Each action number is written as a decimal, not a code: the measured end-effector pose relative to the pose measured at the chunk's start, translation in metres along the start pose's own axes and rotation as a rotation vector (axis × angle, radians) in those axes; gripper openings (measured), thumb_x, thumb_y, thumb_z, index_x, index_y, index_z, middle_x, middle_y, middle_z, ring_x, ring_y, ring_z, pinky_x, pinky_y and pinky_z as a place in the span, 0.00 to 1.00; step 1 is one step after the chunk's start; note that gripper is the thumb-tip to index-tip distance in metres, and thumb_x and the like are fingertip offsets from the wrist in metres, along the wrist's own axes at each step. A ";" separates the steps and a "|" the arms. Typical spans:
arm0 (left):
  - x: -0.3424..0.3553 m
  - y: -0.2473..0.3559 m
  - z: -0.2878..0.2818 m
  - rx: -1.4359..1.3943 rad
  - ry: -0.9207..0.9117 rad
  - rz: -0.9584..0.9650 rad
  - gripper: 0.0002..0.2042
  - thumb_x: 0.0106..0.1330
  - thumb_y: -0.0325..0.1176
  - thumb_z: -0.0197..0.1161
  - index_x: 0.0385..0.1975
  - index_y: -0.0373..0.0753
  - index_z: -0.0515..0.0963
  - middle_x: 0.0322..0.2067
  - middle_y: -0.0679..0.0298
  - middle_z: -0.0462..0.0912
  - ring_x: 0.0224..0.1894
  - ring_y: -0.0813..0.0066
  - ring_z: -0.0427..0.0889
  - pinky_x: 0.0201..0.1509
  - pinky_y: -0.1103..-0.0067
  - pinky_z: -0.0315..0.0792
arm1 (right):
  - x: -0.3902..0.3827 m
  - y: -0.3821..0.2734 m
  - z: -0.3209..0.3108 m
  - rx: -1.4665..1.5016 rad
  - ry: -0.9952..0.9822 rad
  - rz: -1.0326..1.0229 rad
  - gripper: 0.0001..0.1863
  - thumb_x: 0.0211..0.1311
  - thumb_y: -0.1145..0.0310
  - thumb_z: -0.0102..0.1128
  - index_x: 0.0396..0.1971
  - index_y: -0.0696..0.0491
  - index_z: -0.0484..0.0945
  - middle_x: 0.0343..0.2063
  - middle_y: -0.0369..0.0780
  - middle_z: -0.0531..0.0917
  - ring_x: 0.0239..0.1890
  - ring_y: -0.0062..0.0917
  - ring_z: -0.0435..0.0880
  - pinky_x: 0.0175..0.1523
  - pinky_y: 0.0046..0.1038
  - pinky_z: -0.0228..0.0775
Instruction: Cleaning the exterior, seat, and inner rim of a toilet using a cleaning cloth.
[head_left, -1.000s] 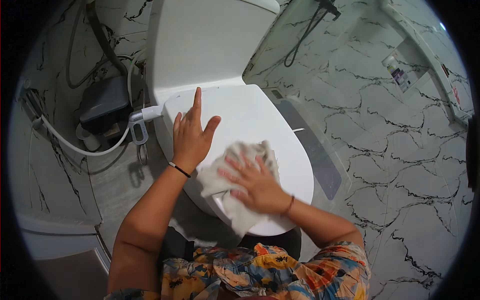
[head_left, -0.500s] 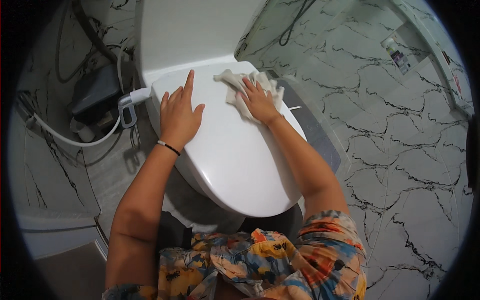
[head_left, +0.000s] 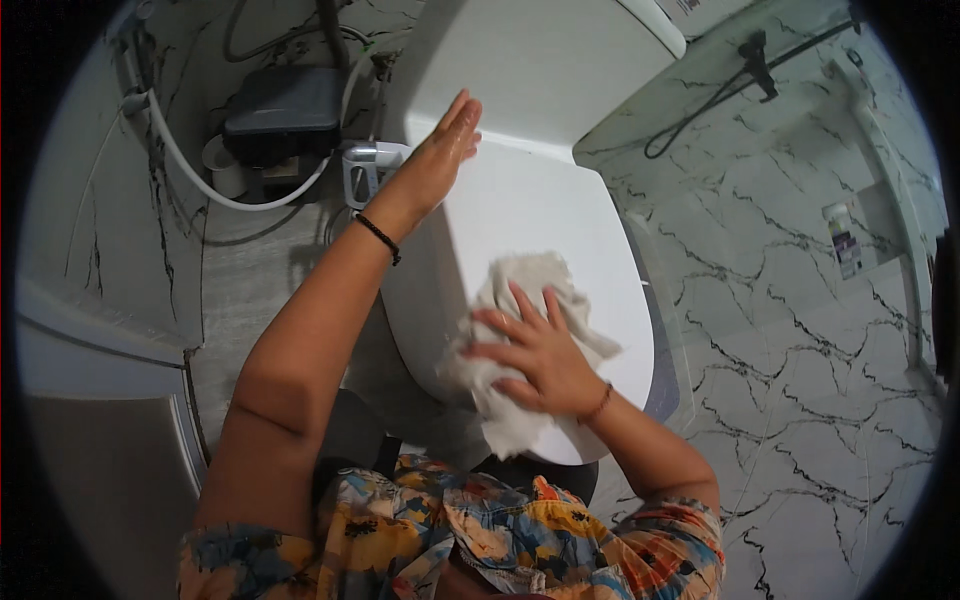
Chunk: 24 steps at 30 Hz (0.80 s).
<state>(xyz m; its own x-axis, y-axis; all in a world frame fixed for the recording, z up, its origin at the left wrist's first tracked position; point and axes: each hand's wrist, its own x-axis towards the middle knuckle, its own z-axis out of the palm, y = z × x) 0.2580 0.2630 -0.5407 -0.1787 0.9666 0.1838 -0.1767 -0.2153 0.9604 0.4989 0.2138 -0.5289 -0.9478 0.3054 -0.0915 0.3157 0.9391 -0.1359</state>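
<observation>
My left hand (head_left: 440,155) is open, fingers stretched out and palm sideways, over the left back edge of the white toilet lid (head_left: 535,210), beside a silver-and-white spray fitting (head_left: 360,175) mounted there. My right hand (head_left: 535,355) lies with fingers spread on a crumpled off-white cloth (head_left: 525,275), pressing it onto the lid's lower middle and near left edge. The cloth hides part of that edge. Behind the lid rises the white cistern (head_left: 530,60).
A dark lidded bin (head_left: 280,105), white cup (head_left: 225,160) and hoses stand at the back left. A shower mixer with hose (head_left: 755,70) is on the marbled right wall, with a bottle (head_left: 840,240) in a niche. A grey door panel (head_left: 105,450) is at lower left.
The cloth and my right hand went from the lower lid up to its back right, then back down toward the near left. My left hand has turned edge-on. The view has shifted.
</observation>
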 end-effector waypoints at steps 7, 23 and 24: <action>-0.002 0.022 -0.010 0.030 0.356 0.564 0.38 0.66 0.60 0.40 0.65 0.33 0.47 0.61 0.42 0.58 0.65 0.55 0.57 0.65 0.76 0.51 | 0.142 0.066 -0.010 -0.071 0.167 0.127 0.20 0.57 0.54 0.48 0.50 0.42 0.72 0.62 0.34 0.62 0.66 0.44 0.51 0.62 0.63 0.39; -0.036 -0.010 0.069 0.943 -0.073 0.598 0.33 0.62 0.54 0.52 0.64 0.46 0.55 0.58 0.53 0.66 0.62 0.52 0.61 0.65 0.53 0.46 | 0.011 0.238 -0.008 0.067 0.345 0.640 0.26 0.65 0.48 0.36 0.61 0.39 0.62 0.66 0.37 0.55 0.68 0.40 0.49 0.65 0.54 0.39; -0.038 -0.007 0.070 0.930 -0.184 0.447 0.29 0.62 0.51 0.53 0.61 0.44 0.60 0.53 0.54 0.71 0.58 0.53 0.66 0.63 0.55 0.51 | 0.006 0.248 -0.006 0.037 0.332 0.739 0.26 0.66 0.48 0.34 0.61 0.41 0.62 0.65 0.36 0.56 0.68 0.40 0.49 0.65 0.55 0.39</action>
<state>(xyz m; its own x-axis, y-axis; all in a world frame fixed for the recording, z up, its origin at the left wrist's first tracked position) 0.3337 0.2374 -0.5400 0.1191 0.8483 0.5159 0.6968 -0.4416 0.5652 0.5709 0.4501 -0.5571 -0.4560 0.8809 0.1268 0.8609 0.4727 -0.1878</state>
